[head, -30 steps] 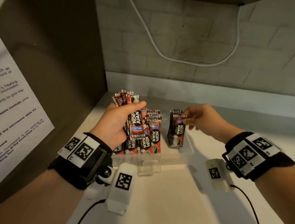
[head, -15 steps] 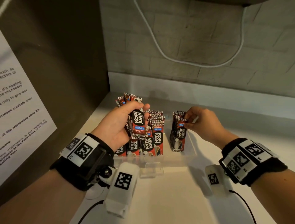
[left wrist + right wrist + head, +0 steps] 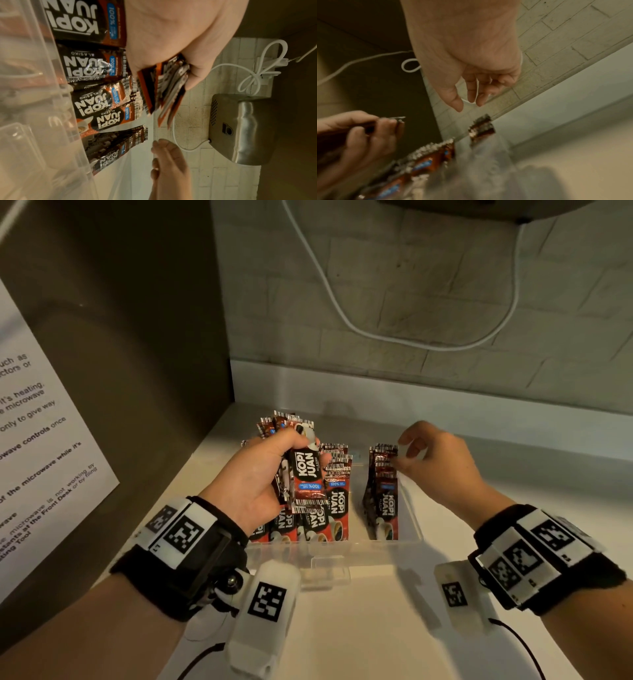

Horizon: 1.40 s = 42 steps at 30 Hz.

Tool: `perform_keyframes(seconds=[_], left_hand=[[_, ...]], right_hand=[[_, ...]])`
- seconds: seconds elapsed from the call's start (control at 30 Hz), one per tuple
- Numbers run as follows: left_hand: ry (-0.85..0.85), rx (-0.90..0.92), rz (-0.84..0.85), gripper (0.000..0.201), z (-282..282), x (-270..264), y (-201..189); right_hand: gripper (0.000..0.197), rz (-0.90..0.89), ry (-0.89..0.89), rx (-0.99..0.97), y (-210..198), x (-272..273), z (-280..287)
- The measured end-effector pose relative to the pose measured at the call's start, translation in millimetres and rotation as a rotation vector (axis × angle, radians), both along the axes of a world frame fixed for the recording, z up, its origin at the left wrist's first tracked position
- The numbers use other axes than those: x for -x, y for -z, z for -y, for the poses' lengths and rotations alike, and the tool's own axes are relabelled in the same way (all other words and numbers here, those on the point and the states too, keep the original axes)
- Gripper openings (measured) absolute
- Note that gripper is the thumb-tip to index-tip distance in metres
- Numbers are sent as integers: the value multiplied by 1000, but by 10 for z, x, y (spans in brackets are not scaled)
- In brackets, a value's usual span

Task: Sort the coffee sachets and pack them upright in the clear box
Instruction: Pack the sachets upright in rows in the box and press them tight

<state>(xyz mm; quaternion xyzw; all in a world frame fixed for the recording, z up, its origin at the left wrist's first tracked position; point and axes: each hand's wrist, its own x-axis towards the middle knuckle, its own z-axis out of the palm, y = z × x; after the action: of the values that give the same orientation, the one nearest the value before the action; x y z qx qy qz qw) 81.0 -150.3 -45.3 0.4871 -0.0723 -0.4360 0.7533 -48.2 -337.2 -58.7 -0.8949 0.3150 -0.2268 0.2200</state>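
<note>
Gripping sachet bundle (image 3: 301, 470), left hand (image 3: 253, 474); right hand (image 3: 435, 463) loose, above boxed sachets (image 3: 382, 491).

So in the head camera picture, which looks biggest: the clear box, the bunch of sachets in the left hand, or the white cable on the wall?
1. white cable, longest
2. clear box
3. bunch of sachets

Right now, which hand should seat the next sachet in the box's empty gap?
Right. The right hand is empty, fingers relaxed just above the right stack beside the gap. The left hand grips the loose bundle, so it feeds.
</note>
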Motion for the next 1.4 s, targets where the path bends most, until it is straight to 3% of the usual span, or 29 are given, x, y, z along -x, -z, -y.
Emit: perform_keyframes(seconds=[0.17, 0.3, 0.43, 0.57, 0.67, 0.97, 1.07, 1.17, 1.27, 1.4], left_hand=[[57, 3, 109, 24, 77, 110, -18], [64, 31, 147, 31, 136, 199, -45], [27, 92, 137, 29, 152, 179, -47], [-9, 104, 156, 18, 129, 127, -27], [-57, 100, 142, 3, 114, 55, -16], [-180, 179, -19, 15, 5, -249, -120], [-258, 255, -120, 14, -88, -356, -195], [-297, 266, -111, 15, -149, -410, -235], [-210, 213, -65, 23, -181, -411, -242], [-120, 201, -93, 29, -197, -392, -211]], right_hand=[[23, 238, -192, -351, -263, -79, -343], [55, 126, -370, -646, -380, -99, -547], [27, 3, -365, -642, -349, -107, -562], [11, 189, -288, -750, -340, -87, -479], [12, 252, -269, -689, -351, -65, -393], [30, 251, -133, -376, -481, 59, 10], [23, 181, -142, -329, -456, 96, 105], [11, 54, -205, -314, -369, 125, 136], [12, -135, -267, -295, -234, 148, 133], [24, -222, -276, -210, -87, 137, 106]])
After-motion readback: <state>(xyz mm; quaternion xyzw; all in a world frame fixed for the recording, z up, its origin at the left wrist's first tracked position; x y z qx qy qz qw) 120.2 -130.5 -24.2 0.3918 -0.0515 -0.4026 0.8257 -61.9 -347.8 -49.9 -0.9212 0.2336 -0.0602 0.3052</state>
